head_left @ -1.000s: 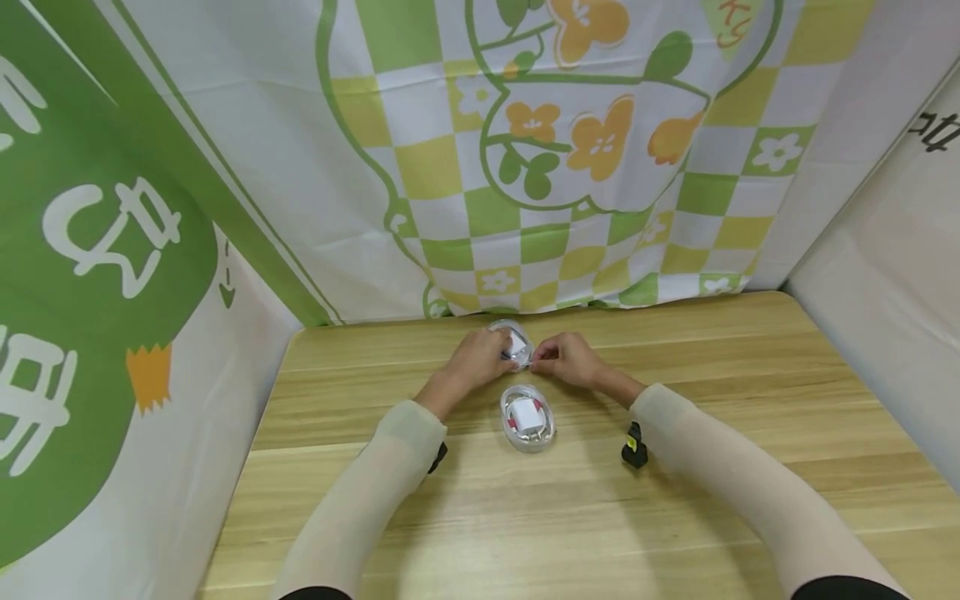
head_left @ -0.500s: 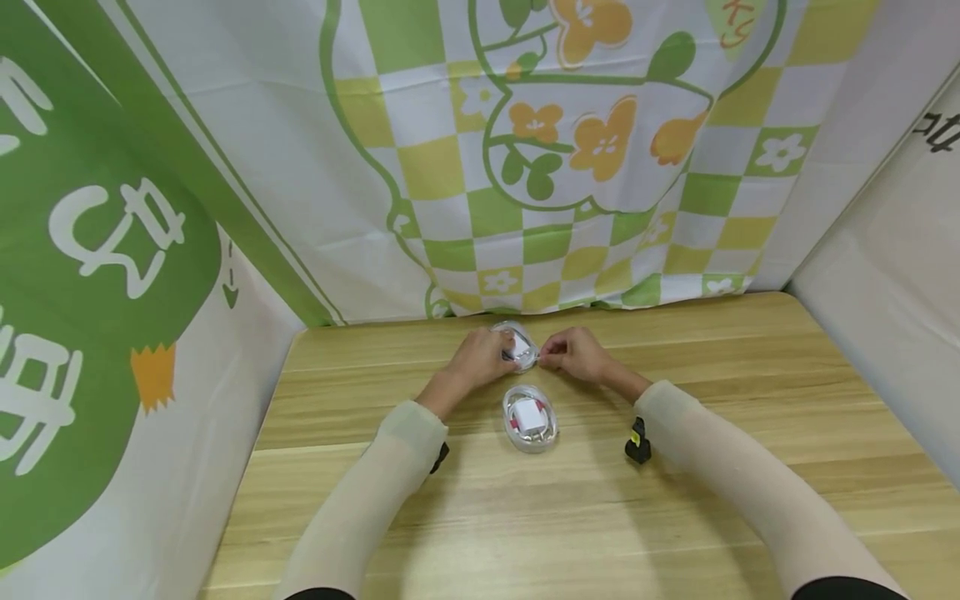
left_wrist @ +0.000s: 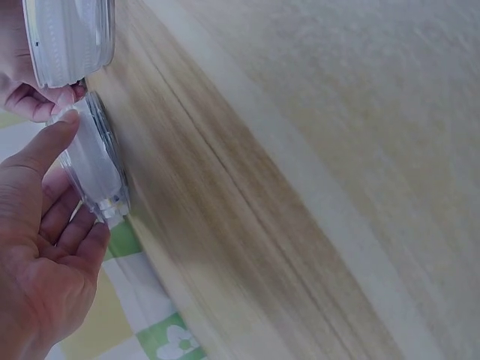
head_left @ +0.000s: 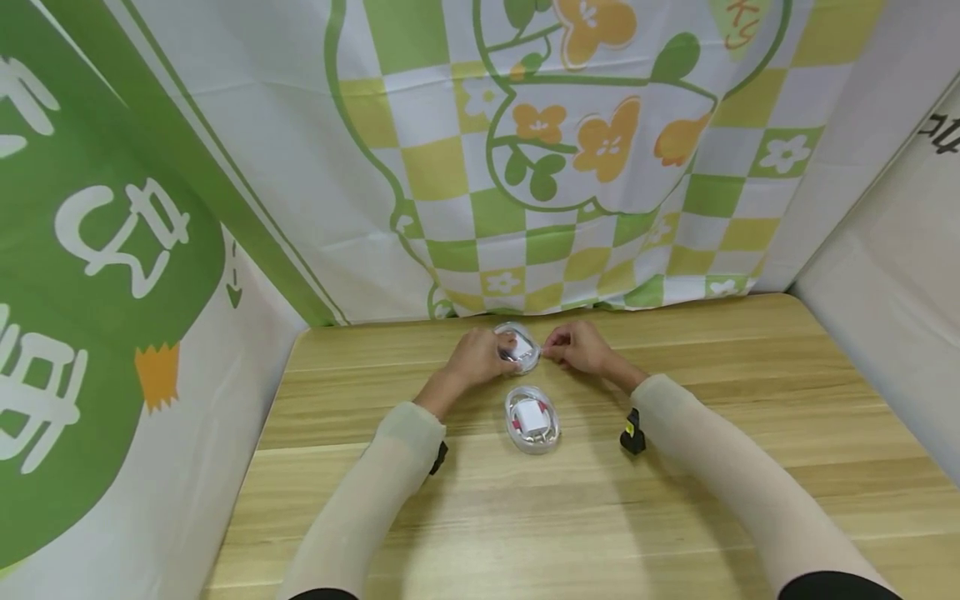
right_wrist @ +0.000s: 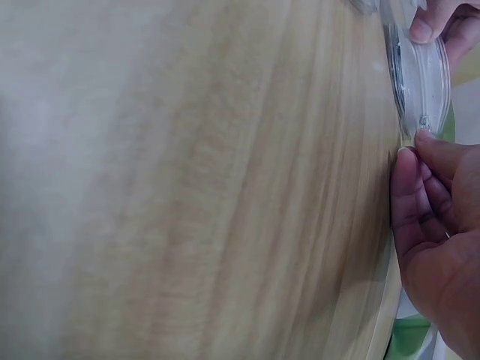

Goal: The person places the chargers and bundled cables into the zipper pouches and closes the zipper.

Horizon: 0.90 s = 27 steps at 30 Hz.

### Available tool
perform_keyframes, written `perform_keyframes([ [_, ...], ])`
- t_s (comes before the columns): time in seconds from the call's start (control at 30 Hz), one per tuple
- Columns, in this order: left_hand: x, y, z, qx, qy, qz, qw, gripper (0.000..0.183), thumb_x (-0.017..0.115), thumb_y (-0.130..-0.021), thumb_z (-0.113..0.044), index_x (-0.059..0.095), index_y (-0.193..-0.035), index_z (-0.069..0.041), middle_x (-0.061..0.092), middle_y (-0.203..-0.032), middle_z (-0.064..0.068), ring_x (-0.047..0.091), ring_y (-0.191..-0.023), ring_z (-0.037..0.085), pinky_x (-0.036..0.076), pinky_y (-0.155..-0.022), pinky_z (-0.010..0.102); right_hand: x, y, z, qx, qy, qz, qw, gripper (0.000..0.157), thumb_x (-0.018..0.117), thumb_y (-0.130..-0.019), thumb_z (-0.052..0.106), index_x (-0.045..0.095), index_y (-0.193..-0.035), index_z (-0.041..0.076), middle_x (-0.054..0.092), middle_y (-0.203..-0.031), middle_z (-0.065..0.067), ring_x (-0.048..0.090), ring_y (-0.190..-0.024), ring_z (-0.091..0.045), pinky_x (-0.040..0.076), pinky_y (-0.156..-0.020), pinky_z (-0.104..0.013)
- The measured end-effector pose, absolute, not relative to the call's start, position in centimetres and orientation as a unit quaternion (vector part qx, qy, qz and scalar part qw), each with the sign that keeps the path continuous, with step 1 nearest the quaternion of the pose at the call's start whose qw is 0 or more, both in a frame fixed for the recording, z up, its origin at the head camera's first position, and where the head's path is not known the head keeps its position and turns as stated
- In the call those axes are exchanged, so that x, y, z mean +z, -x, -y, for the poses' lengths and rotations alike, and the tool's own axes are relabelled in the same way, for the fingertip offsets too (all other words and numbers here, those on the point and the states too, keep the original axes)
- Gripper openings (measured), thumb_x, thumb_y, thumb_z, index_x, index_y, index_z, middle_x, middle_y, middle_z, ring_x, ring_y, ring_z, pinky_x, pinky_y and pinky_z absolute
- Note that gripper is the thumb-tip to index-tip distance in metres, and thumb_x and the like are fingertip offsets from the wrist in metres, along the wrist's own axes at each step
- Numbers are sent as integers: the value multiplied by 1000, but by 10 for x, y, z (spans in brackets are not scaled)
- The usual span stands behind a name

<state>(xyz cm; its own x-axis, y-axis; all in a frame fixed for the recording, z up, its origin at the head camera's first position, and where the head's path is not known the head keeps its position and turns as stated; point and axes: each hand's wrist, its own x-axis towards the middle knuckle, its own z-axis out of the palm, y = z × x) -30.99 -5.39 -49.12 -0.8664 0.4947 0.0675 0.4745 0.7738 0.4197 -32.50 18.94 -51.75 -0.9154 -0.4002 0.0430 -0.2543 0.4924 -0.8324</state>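
Note:
Near the table's back edge, my left hand (head_left: 476, 357) grips a clear oval zip case (head_left: 527, 355), thumb on the near side. Inside it sits a white charger plug (head_left: 519, 345) with a coiled cable. My right hand (head_left: 581, 346) pinches at the case's right edge. In the right wrist view its thumb and forefinger meet at the end of the zipper (right_wrist: 424, 120), on the zipper pull, mostly hidden by the fingertips. A second clear case (head_left: 551, 433) lies nearer to me, with a white plug (head_left: 532, 417), cable and red bits inside.
The wooden table (head_left: 675, 500) ends at a printed cloth (head_left: 360, 275) hanging behind the cases. Cloth walls stand at left and right. A black wrist camera (head_left: 633, 432) hangs under the right sleeve (head_left: 720, 458).
My right fingertips have moved a little along the held case's edge, from its lower right toward the back. The left hand keeps its hold, and the second case lies as before.

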Motion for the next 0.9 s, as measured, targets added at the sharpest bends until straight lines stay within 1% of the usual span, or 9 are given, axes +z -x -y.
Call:
perform_keyframes([
  [0.13,-496,311,56,252,-246,-935,24,49,92,-83,-31,77,-122,-7,69,-136,4,61,-135,30,47,-115,39,-519,330,-188,-467,179,-863,74,8,75,-96,1,76,-93,-6,68,-70,-10,59,-55,-9,53,-51,-21],
  [0.27,-499,313,57,283,-235,-930,26,48,94,-81,-29,78,-120,-7,70,-133,4,61,-135,30,47,-115,39,-518,333,-184,-460,158,-871,74,10,75,-97,4,75,-93,-5,67,-69,-11,58,-53,-9,51,-50,-21],
  [0.47,-500,313,58,296,-236,-925,29,48,94,-80,-28,78,-120,-7,70,-132,4,61,-136,29,47,-115,39,-516,337,-179,-436,145,-886,63,13,74,-98,7,77,-93,-5,67,-67,-12,57,-51,-8,49,-50,-20],
  [0.73,-499,312,58,316,-238,-918,30,48,95,-80,-26,78,-119,-5,71,-132,6,62,-134,31,47,-115,40,-514,338,-173,-424,125,-895,60,14,75,-98,9,77,-92,-3,67,-65,-7,58,-51,-8,51,-50,-20],
  [0.9,-502,313,60,326,-241,-914,24,49,96,-78,-26,78,-118,-4,72,-130,7,63,-132,32,49,-113,40,-516,339,-171,-406,122,-905,39,14,76,-97,13,78,-92,0,68,-65,-2,57,-51,-5,49,-50,-20],
])
